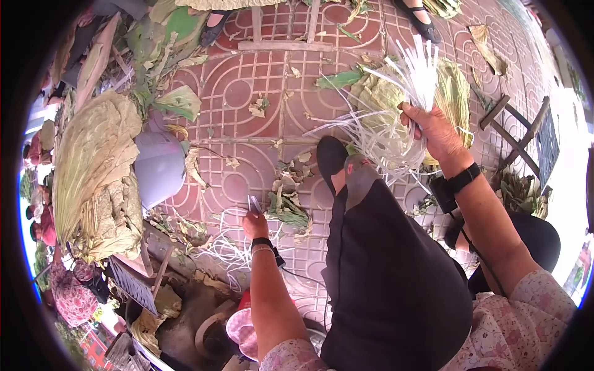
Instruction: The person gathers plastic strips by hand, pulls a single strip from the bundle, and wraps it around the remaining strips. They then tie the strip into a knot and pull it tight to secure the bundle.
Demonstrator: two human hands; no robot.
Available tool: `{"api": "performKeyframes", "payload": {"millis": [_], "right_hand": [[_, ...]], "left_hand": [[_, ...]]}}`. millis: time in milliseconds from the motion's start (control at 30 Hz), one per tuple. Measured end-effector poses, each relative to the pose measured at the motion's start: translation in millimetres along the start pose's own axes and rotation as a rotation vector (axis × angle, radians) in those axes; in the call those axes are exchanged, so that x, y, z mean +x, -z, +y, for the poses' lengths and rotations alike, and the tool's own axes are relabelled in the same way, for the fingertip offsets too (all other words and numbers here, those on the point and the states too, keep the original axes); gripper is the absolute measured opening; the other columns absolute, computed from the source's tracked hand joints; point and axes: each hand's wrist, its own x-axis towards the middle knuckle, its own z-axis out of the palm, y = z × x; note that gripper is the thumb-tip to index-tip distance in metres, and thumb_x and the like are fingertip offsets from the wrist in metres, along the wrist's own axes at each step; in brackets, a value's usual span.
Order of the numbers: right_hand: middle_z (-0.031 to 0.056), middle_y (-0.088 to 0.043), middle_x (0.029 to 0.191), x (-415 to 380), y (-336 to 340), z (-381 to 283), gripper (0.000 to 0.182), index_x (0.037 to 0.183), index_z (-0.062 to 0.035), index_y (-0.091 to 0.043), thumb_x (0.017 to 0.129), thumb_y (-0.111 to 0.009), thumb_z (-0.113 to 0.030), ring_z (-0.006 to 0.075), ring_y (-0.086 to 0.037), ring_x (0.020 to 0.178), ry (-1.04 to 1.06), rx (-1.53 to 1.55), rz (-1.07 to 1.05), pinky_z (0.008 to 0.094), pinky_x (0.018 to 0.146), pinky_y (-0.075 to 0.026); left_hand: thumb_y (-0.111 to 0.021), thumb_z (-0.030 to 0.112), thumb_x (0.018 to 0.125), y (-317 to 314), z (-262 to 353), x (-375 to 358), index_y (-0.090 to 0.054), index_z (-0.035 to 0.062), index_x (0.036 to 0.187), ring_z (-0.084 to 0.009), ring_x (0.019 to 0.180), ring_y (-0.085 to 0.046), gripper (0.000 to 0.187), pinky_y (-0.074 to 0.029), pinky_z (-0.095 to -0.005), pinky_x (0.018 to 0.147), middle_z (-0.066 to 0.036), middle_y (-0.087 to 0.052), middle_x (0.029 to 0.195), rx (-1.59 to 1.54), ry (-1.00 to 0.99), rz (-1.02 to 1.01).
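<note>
Hands work apart: right hand (433, 127) clamps a bundle of white strips (405, 93) above the knee, while left hand (253, 224) pinches a few strips (255, 204) over the tiled floor (247, 93), seemingly sorting; separating one cleanly likely comes next.

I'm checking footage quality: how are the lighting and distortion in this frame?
Head view: strong fisheye bending with a black vignette around the edge; far right is blown out by sunlight; the right hand and its white strips look sharp; the left hand is evenly lit.
</note>
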Motion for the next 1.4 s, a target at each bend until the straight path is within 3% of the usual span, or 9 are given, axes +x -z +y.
{"api": "performKeyframes", "payload": {"millis": [333,467,700,800,900,933,1033,1267,1400], "right_hand": [[-0.0038,-0.061,0.072,-15.7,-40.1,4.3,0.012,0.094,-0.0097,-0.065,0.092,-0.063,-0.021,0.0051,-0.044,0.058,-0.059,-0.141,-0.143,0.0215,0.053,-0.038],[-0.0025,-0.061,0.073,-18.7,-49.0,18.0,0.011,0.093,-0.0097,-0.065,0.091,-0.065,-0.021,0.005,-0.045,0.057,-0.156,-0.095,-0.171,0.021,0.051,-0.037],[-0.0021,-0.06,0.072,-18.8,-49.8,31.7,0.01,0.092,-0.0095,-0.064,0.091,-0.066,-0.019,0.0051,-0.043,0.054,-0.205,-0.042,-0.172,0.0214,0.049,-0.036],[-0.0024,-0.058,0.071,-20.2,-50.9,35.2,0.011,0.091,-0.0097,-0.064,0.091,-0.066,-0.02,0.0051,-0.044,0.055,-0.213,-0.027,-0.188,0.0215,0.049,-0.036],[-0.0028,-0.056,0.071,-21.8,-62.3,36.8,0.012,0.091,-0.01,-0.063,0.091,-0.066,-0.022,0.0056,-0.045,0.056,-0.232,-0.016,-0.215,0.0222,0.05,-0.036],[-0.0029,-0.055,0.071,-21.7,-66.6,40.5,0.013,0.091,-0.0099,-0.062,0.091,-0.066,-0.023,0.0059,-0.045,0.057,-0.245,0.005,-0.239,0.0225,0.051,-0.037],[-0.0028,-0.055,0.073,-23.6,-85.9,41.2,0.016,0.093,-0.0097,-0.063,0.091,-0.066,-0.025,0.007,-0.046,0.059,-0.247,0.103,-0.278,0.0239,0.053,-0.038],[-0.0036,-0.059,0.08,-20.4,-105.0,35.0,0.018,0.097,-0.0098,-0.065,0.091,-0.068,-0.027,0.0065,-0.05,0.068,-0.217,0.214,-0.236,0.0229,0.055,-0.039],[-0.0037,-0.061,0.082,-22.4,-102.1,30.2,0.023,0.1,-0.0094,-0.066,0.087,-0.073,-0.027,0.006,-0.05,0.069,-0.212,0.236,-0.291,0.0227,0.055,-0.038]], "left_hand": [[-0.066,0.017,0.081,6.5,-1.2,-13.1,-0.062,0.0034,0.092,-0.033,0.083,-0.064,0.017,-0.05,-0.0443,0.074,-0.017,-0.066,0.089,-0.376,-0.103,0.123],[-0.072,0.019,0.08,8.7,3.7,-36.3,-0.061,0.0051,0.094,-0.0344,0.084,-0.064,0.022,-0.05,-0.0467,0.074,-0.014,-0.068,0.089,-0.211,0.04,0.065],[-0.067,0.02,0.083,-9.4,-16.2,-28.0,-0.063,0.0039,0.091,-0.0361,0.084,-0.067,0.019,-0.051,-0.0466,0.076,-0.016,-0.07,0.086,-0.03,0.081,0.004],[-0.067,0.019,0.084,-0.6,-7.7,-29.5,-0.062,0.002,0.091,-0.0305,0.082,-0.069,0.019,-0.052,-0.0424,0.077,-0.015,-0.071,0.088,-0.348,-0.004,0.081],[-0.064,0.013,0.087,32.0,35.4,-37.9,-0.06,0.0027,0.094,-0.0227,0.08,-0.069,0.013,-0.052,-0.037,0.075,-0.012,-0.071,0.083,-0.649,-0.133,0.03],[-0.061,0.006,0.089,34.3,53.0,-42.0,-0.058,0.0046,0.096,-0.0173,0.076,-0.066,0.008,-0.05,-0.031,0.073,-0.008,-0.069,0.079,-1.012,-0.172,-0.035],[-0.061,0.007,0.092,87.2,132.4,-72.0,-0.056,0.0059,0.097,-0.01,0.069,-0.058,0.007,-0.046,-0.0267,0.072,-0.007,-0.068,0.081,-1.249,-0.096,-0.266],[-0.065,0.014,0.094,148.7,252.2,-106.4,-0.063,0.0082,0.098,-0.0072,0.068,-0.057,0.007,-0.043,-0.0228,0.065,-0.003,-0.068,0.077,-1.38,-0.285,-0.646],[-0.064,0.012,0.095,141.8,271.2,-102.1,-0.064,0.0049,0.101,-0.0056,0.072,-0.057,0.01,-0.043,-0.0211,0.065,-0.001,-0.067,0.085,-1.241,-0.38,-0.675]]}}
